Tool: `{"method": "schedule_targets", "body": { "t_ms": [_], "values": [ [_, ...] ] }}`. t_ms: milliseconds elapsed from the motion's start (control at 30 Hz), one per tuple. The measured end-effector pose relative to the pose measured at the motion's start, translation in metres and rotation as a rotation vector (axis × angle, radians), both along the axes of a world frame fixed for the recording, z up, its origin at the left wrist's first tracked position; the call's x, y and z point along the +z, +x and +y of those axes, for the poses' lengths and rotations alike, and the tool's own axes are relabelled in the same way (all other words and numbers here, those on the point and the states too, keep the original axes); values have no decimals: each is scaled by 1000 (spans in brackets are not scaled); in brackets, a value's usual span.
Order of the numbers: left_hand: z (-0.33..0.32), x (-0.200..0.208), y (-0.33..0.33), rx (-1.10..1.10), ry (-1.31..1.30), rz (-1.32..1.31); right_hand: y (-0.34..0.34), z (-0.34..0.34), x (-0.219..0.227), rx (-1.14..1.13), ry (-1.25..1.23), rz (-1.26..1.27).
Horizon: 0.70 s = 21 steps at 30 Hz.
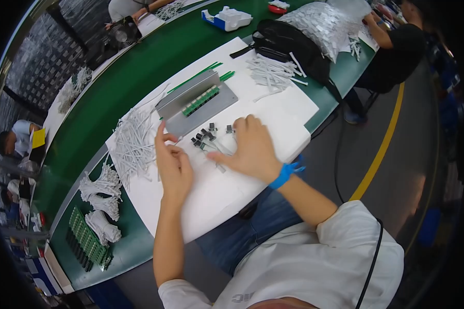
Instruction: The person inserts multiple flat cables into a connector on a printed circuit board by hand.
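1. Small black components (205, 137): a loose cluster lying on the white sheet (216, 190), between the two hands, at 6 o'clock of the grey metal fixture (197, 102).
2. Right hand (251, 147): palm down on the sheet, fingers spread flat beside the cluster at its 3 o'clock; grip released, nothing enclosed. A blue wristband (287, 173) sits on the wrist.
3. Left hand (172, 162): at 9 o'clock of the cluster, fingers curled together near the fixture's lower corner; whether the grip pinches a part cannot be told (fingertips too small to resolve).
4. Fixture: angled grey block holding a row of green parts, green strips (203, 72) at its 12 o'clock.
5. White cut wires (134, 141): heap at 9 o'clock of the left hand; a second heap (270, 74) at 1 o'clock of the fixture.
6. Green counter (123, 87): carries the sheet, bundled white wires (100, 195) and a green board rack (87, 242) at 8 o'clock.
7. Black bag (291, 46): at 1 o'clock, behind the sheet.
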<state>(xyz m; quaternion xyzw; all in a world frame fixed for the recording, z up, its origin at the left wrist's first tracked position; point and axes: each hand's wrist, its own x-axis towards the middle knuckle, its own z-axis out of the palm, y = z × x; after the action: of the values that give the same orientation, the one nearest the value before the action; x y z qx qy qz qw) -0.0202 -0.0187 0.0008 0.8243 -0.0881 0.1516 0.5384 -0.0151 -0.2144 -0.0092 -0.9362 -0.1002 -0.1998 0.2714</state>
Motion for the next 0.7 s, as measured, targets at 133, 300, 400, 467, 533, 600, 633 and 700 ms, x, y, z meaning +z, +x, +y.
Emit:
{"method": "schedule_targets", "body": {
  "t_ms": [133, 300, 400, 467, 533, 600, 633, 700],
  "values": [
    [14, -13, 8, 117, 5, -161, -3, 44, -3, -53, 19, 1],
    [7, -12, 5, 77, -9, -124, 8, 52, -13, -31, -29, 31],
    [6, -12, 5, 76, 8, -182, 9, 47, -20, -65, -95, -13],
    [10, -16, 7, 109, 60, -229, 10, 40, -21, -23, -207, -67],
    [8, -18, 8, 82, 74, -187, 8, 17, -18, -9, -174, -79],
    [8, -21, 10, 103, 72, -199, 6, -8, -4, 147, 91, 227],
    [6, -20, 9, 113, 48, -163, 4, -28, 4, 129, 136, 303],
    [14, -29, 11, 125, 33, -156, 9, -68, 4, 94, 270, 420]
  ]
}}
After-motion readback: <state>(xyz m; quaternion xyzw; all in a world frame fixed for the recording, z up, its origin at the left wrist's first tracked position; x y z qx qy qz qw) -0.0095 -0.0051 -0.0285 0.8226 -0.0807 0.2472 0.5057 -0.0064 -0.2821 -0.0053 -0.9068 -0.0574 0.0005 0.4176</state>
